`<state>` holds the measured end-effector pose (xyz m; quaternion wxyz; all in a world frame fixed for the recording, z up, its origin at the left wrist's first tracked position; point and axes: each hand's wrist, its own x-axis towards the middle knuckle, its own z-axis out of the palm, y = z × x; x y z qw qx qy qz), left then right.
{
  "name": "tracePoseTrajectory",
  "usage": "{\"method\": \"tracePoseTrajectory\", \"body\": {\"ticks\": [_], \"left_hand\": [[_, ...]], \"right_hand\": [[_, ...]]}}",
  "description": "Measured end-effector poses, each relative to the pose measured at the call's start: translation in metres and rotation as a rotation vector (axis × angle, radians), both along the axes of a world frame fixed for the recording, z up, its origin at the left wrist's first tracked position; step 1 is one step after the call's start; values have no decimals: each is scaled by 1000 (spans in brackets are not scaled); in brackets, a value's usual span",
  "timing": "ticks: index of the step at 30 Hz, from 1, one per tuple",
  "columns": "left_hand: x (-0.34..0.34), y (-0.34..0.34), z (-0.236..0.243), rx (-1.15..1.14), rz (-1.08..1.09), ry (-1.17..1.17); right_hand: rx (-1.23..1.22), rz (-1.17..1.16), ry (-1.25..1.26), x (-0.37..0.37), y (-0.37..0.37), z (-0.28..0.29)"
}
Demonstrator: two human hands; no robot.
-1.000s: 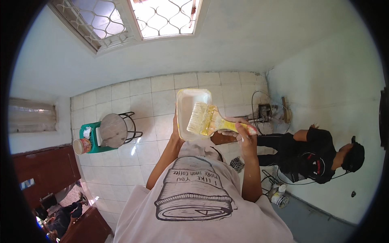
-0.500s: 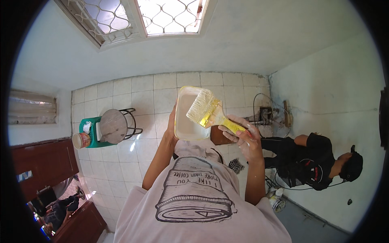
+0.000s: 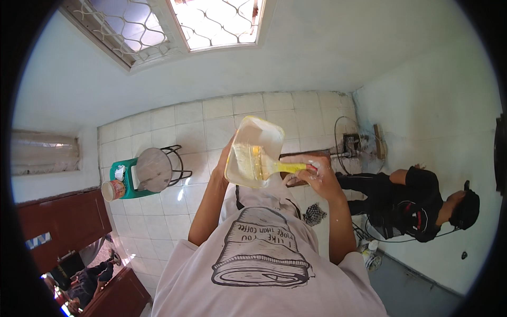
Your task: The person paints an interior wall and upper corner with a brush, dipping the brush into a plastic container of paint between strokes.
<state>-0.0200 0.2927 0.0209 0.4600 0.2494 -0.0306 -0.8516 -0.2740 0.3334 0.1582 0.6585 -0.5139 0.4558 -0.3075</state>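
Observation:
My left hand [image 3: 223, 162] grips the left side of a rectangular paint tub [image 3: 268, 132], white inside with a yellowish rim, held tilted before my chest. Most of its fingers are hidden behind the tub wall. My right hand [image 3: 321, 178], spotted with white paint, is closed around the yellow handle of a wide paintbrush [image 3: 257, 162]. The brush lies level, its paint-coated bristles pointing left inside the near part of the tub. Pale paint coats the tub's inside.
At left on the tiled floor stand a round stool [image 3: 154, 170], a green plastic stool [image 3: 122, 179] and a bucket [image 3: 113, 190]. A co-worker in black [image 3: 412, 203] stands at right near cables and a wooden piece [image 3: 379, 141]. A grilled window [image 3: 216, 24] is ahead.
The brush has gone down and left into the tub, its handle turning level. The tub has tilted, its far end shifting right.

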Motion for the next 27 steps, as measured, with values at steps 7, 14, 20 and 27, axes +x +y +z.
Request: {"method": "tracePoseTrajectory", "body": {"ticks": [7, 14, 20, 27], "left_hand": [[-6, 7, -15, 10, -20, 67], [-26, 27, -4, -11, 6, -88], [-28, 30, 3, -58, -40, -154], [-14, 27, -6, -73, 138, 83]], "right_hand": [[78, -51, 136, -1, -11, 12], [77, -165, 25, 8, -12, 4], [110, -257, -90, 10, -6, -14], [42, -358, -91, 4, 3, -18]]}}
